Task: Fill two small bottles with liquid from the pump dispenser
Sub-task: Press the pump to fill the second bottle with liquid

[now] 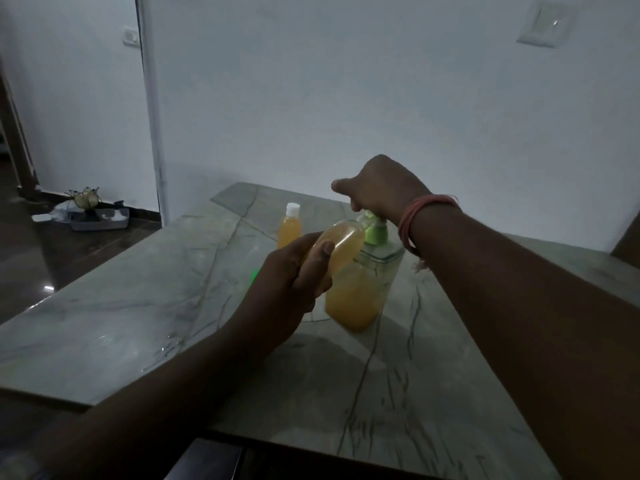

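Observation:
A clear pump dispenser holding orange liquid stands mid-table, with a green pump head. My right hand sits on top of the pump head, fingers curled over it and thumb sticking out to the left. My left hand grips a small uncapped bottle full of orange liquid, tilted with its mouth up against the pump spout. A second small bottle with a white cap and orange liquid stands upright behind it. A small green cap lies on the table, partly hidden by my left hand.
The grey marble table has its left edge running diagonally, and its near edge is close to me. A white wall rises right behind it. On the dark floor at far left sits a tray with a small ornament.

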Action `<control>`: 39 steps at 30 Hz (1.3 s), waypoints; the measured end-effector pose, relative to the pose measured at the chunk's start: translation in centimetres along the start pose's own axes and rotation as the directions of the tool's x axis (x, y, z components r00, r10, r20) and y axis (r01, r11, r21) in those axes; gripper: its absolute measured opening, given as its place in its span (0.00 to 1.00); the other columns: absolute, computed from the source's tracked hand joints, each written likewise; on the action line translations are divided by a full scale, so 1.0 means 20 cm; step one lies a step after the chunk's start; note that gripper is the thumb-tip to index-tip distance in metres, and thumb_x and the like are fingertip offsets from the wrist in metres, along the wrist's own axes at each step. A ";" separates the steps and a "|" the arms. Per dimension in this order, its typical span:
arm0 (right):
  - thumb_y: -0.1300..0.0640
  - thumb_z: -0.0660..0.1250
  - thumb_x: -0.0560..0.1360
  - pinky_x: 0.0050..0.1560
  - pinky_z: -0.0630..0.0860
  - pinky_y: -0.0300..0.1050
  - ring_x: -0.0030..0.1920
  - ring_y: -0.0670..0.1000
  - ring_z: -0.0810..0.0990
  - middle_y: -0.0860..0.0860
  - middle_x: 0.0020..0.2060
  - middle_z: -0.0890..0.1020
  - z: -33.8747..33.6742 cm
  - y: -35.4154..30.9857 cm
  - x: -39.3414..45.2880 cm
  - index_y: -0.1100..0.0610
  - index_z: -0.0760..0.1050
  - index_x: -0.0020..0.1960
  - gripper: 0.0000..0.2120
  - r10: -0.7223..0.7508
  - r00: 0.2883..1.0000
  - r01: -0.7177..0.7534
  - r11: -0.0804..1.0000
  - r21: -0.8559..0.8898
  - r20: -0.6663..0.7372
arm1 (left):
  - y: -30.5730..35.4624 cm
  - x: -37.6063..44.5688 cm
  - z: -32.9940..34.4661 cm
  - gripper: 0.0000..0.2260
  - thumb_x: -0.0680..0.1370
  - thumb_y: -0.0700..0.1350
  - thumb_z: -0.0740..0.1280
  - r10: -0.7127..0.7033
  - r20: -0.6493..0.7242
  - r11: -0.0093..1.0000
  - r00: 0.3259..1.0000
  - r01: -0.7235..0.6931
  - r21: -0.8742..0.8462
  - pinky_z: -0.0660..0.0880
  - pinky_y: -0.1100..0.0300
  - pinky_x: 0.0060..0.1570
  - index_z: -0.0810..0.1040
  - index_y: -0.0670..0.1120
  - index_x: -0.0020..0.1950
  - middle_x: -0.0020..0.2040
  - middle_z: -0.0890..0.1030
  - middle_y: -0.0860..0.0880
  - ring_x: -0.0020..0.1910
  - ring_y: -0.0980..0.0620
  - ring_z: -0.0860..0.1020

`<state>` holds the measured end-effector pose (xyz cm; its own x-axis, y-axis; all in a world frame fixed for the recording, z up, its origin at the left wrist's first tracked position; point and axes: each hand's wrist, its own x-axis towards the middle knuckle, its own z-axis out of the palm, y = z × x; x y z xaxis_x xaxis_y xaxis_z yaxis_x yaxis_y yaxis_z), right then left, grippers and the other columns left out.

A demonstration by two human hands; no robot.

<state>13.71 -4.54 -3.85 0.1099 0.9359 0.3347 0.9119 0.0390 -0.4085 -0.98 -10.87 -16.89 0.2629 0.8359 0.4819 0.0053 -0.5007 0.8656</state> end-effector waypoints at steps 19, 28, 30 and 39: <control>0.45 0.63 0.78 0.31 0.66 0.42 0.31 0.49 0.74 0.50 0.31 0.79 -0.03 -0.02 -0.01 0.58 0.79 0.39 0.19 0.047 0.994 -0.045 0.999 -0.025 0.095 | 0.05 -0.02 0.00 0.18 0.81 0.56 0.57 -0.007 0.014 0.999 1.000 0.007 0.031 0.68 0.65 0.29 0.75 0.47 0.65 0.31 0.77 0.60 0.30 0.60 0.75; 0.45 0.63 0.75 0.32 0.67 0.42 0.35 0.52 0.78 0.52 0.36 0.82 -0.01 0.01 0.00 0.58 0.81 0.40 0.18 0.074 0.997 -0.075 0.996 0.045 0.015 | 0.02 -0.01 0.00 0.14 0.81 0.56 0.59 -0.017 0.006 1.000 1.000 0.017 -0.008 0.69 0.62 0.28 0.76 0.51 0.61 0.31 0.76 0.55 0.30 0.56 0.73; 0.45 0.65 0.75 0.32 0.66 0.42 0.36 0.51 0.78 0.52 0.37 0.82 0.01 0.02 0.00 0.57 0.80 0.40 0.16 0.079 0.996 -0.080 0.997 0.010 0.044 | 0.01 -0.01 0.00 0.15 0.81 0.56 0.58 -0.005 -0.008 1.000 1.000 0.005 0.012 0.69 0.62 0.29 0.76 0.50 0.62 0.31 0.76 0.56 0.30 0.57 0.74; 0.46 0.63 0.77 0.33 0.68 0.42 0.33 0.50 0.76 0.52 0.37 0.82 -0.01 0.02 0.01 0.58 0.80 0.40 0.18 0.052 0.995 -0.054 0.998 0.012 0.090 | 0.01 -0.01 0.00 0.14 0.82 0.54 0.58 0.010 0.016 1.000 1.000 -0.010 0.009 0.68 0.64 0.28 0.76 0.49 0.62 0.31 0.76 0.56 0.29 0.59 0.73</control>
<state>14.11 -4.48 -3.75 0.1216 0.9643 0.2352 0.8999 -0.0072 -0.4361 -1.06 -11.13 -16.70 0.2787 0.8271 0.4881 0.0117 -0.5111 0.8594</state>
